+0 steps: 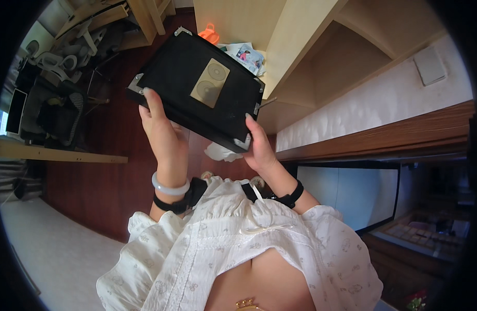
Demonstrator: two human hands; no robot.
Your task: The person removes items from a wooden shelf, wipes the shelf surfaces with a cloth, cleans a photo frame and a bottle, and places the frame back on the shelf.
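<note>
A flat black box (166, 72) with silver metal corners is held up in front of me, tilted, its lid closed. On its top is a beige label (210, 83) with two round disc shapes. My left hand (166, 132) grips its near left corner, thumb on the upper edge and fingers beneath. My right hand (260, 147) holds the near right corner, with the thumb along the side. The fingers under the box are mostly hidden. A thin metal piece (268, 102) sticks out at the box's right side.
Beyond the box, an orange plastic item (209, 34) and printed packets (246, 57) lie by a light wooden shelf unit (300, 46). A white crumpled thing (222, 152) is below, over the dark red floor (93, 192). A chair (54, 111) stands at left.
</note>
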